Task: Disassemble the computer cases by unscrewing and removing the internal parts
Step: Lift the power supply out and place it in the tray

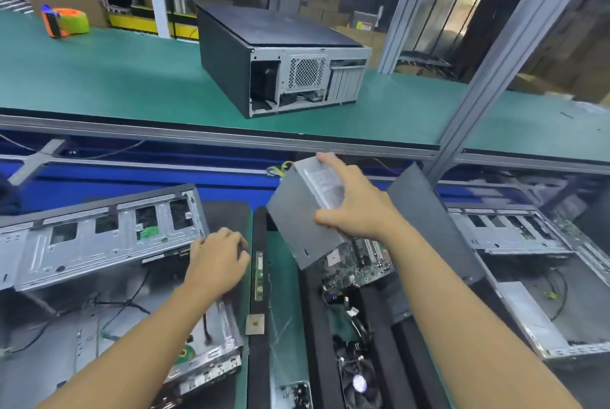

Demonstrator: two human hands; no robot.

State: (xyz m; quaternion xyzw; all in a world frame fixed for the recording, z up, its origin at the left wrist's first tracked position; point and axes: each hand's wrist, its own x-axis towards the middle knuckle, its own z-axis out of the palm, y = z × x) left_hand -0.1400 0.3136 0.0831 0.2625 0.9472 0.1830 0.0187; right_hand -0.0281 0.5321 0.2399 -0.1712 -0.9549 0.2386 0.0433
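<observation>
Hands both in view, forearms bare. Right hand (pixel 355 200): fingers spread wide across the labelled face of the power supply (pixel 297 213), thumb pressed against its near edge. Holds the grey box clear in the air, tilted, one corner down. Label text too blurred to read. Yellow cable ends (pixel 279 168) visible at the unit's far corner. Directly beneath: motherboard (pixel 359 265), lying on a black foam strip (pixel 317 309) on the green desk (pixel 284 293); overlapped by the unit in view, contact not determinable.

Left hand (pixel 219 253): fingers bent, knuckles up, set on the right end of the open case (pixel 99 243) at the left. Grip on the rim versus mere rest: cannot tell. Case lid off, interior exposed, loose black wires inside.

Between the hands: narrow green circuit strip (pixel 259 280) and square processor chip (pixel 254 324), both on a second black strip (pixel 260 230). Cooling fan (pixel 359 382) nearer the camera, among cables on the foam. Dark side panel (pixel 435 227) leaning just right of the right forearm; second open case (pixel 528 260) beyond it, at the far right.

Upper desk level (pixel 132 78), green-topped: closed case (pixel 280 55) on its side, rear grille toward the camera; orange and green tape dispenser (pixel 64 22) well apart from it, far left.
</observation>
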